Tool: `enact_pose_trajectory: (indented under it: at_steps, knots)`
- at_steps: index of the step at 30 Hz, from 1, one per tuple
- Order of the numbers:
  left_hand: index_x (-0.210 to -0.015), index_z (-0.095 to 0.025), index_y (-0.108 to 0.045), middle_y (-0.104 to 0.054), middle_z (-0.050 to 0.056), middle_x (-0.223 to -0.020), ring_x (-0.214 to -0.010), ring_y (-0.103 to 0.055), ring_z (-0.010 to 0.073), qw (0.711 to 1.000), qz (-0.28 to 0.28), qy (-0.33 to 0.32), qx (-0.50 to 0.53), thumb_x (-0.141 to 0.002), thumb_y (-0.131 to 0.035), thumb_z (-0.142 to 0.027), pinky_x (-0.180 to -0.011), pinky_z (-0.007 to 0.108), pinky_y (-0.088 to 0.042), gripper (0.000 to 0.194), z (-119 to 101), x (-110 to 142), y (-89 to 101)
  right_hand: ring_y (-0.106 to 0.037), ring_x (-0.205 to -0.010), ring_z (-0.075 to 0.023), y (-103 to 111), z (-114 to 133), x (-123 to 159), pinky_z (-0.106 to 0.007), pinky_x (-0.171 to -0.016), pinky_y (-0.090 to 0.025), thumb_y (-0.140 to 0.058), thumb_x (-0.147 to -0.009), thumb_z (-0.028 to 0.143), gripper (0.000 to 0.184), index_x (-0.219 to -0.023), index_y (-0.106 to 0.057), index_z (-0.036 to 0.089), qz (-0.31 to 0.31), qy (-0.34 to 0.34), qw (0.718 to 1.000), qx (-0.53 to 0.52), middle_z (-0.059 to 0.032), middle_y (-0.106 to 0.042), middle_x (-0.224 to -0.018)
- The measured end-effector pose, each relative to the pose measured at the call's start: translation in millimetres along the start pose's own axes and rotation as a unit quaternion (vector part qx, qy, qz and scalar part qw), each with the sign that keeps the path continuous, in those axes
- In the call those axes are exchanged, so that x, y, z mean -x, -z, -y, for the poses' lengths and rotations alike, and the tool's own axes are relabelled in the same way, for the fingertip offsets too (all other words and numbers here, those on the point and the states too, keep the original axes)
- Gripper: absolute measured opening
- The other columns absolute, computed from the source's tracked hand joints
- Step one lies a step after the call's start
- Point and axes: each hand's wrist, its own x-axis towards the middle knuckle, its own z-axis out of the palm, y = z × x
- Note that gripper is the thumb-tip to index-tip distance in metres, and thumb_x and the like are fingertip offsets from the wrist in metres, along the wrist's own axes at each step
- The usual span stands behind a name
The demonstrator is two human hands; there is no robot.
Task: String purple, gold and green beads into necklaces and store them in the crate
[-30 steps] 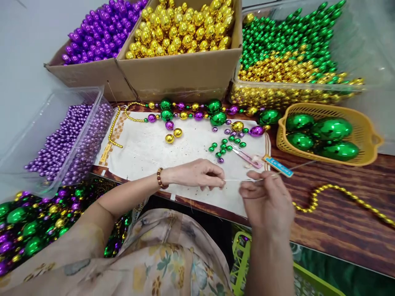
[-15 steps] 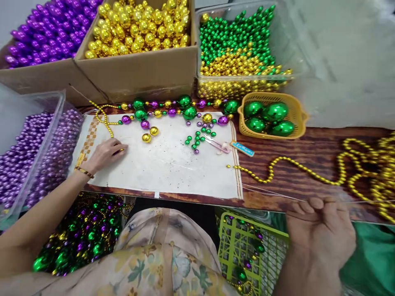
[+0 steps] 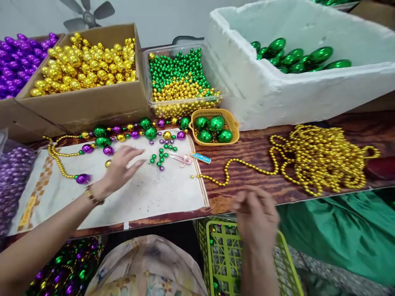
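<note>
My left hand [image 3: 121, 170] hovers over the white cloth [image 3: 123, 205], fingers spread and nothing seen in them. A gold bead [image 3: 108, 163] peeks out beside it. To its left, a strand of small gold beads [image 3: 61, 167] ends in a purple bead [image 3: 82, 178]. My right hand [image 3: 257, 209], slightly blurred, is at the table's front edge with its fingers pinched on a thin clear thread [image 3: 224, 193]. Loose small green beads [image 3: 161, 155] lie on the cloth, near pink-handled thread snips [image 3: 179, 158].
A strung line of green, purple and gold beads [image 3: 151, 132] lies along the back. Behind stand boxes of gold beads [image 3: 89, 98], a clear bin [image 3: 185, 107], a yellow basket [image 3: 214, 142] and a foam box [image 3: 277, 98]. Gold bead chain [image 3: 330, 160] is heaped at right.
My left hand has lifted off the cloth and moved right towards the loose beads, fingers opening. The purple bead on the gold strand is now uncovered. The view has swung right.
</note>
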Motion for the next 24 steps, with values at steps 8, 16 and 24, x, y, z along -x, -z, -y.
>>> enact_pose_trajectory:
  at_steps: [8, 16, 24]
  knots:
    - [-0.113, -0.015, -0.068, -0.067, 0.018, -0.115, -0.12, -0.048, 0.0372, 0.995, 0.075, 0.052, 0.027, -0.093, -0.064, -0.049, -0.108, 0.05, -0.03, 0.04, -94, -169, -162.6, -0.057, -0.052, -0.0121, -30, -49, 61, -0.025, -0.056, -0.048, -0.065, -0.095, 0.041, 0.023, -0.095, -0.072, 0.019, 0.149, -0.094, 0.984, 0.036, 0.0024, -0.06, -0.059]
    - [-0.106, -0.016, -0.067, -0.068, 0.019, -0.117, -0.128, -0.042, 0.04, 0.995, 0.048, 0.048, 0.074, -0.091, -0.068, -0.046, -0.115, 0.057, -0.018, 0.034, -100, -190, -189.3, -0.056, -0.052, -0.0119, -18, -55, 70, -0.024, -0.054, -0.048, -0.065, -0.095, 0.043, 0.026, -0.094, -0.072, 0.017, 0.132, -0.096, 0.985, 0.052, 0.0008, -0.061, -0.06]
    - [-0.136, -0.026, -0.058, -0.06, 0.01, -0.137, -0.131, -0.053, 0.0264, 0.905, 0.046, 0.052, 0.421, -0.074, -0.084, -0.023, -0.115, 0.039, -0.038, 0.067, -107, -121, -131.9, -0.06, -0.058, -0.0124, -26, -59, 64, -0.024, -0.054, -0.051, -0.063, -0.097, 0.039, 0.023, -0.107, -0.074, 0.021, 0.13, -0.07, 0.989, 0.024, 0.0002, -0.065, -0.069]
